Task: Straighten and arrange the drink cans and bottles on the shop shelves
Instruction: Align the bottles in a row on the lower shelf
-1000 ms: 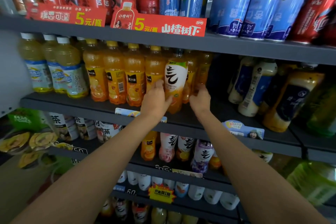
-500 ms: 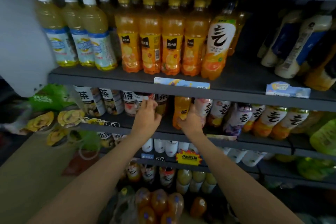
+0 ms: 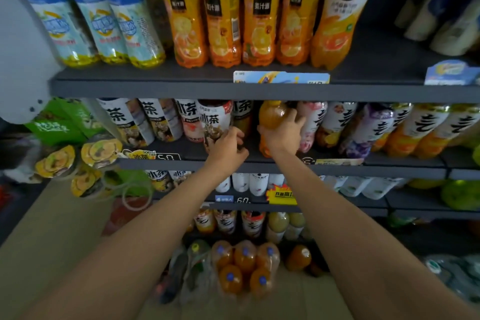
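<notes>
Now right hand (image 3: 281, 135) grips orange bottle (image 3: 272, 114).

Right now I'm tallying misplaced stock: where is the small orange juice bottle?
In the head view, the small orange juice bottle is centre-frame on the second shelf, gripped by the right hand, beside a pink-labelled bottle.

Dark grey shelves (image 3: 181, 88) carry rows of drinks: pale yellow bottles (image 3: 104, 21) with light-blue-and-white labels at upper left, beside orange juice bottles (image 3: 223, 21) whose yellow-orange labels bear black squares and orange-slice pictures. A taller orange bottle (image 3: 340, 15) wears a white label with bold black brushstroke lettering. One shelf down, white-labelled iced tea bottles (image 3: 215, 122) show black characters over brown pictures; an orange bottle (image 3: 272, 114) stands by a pink-and-white one (image 3: 311, 122), then purple (image 3: 363, 132) and orange ones. Green packets (image 3: 59, 122) hang left; a yellow starburst tag (image 3: 281, 195) with red lettering marks a lower shelf
</notes>
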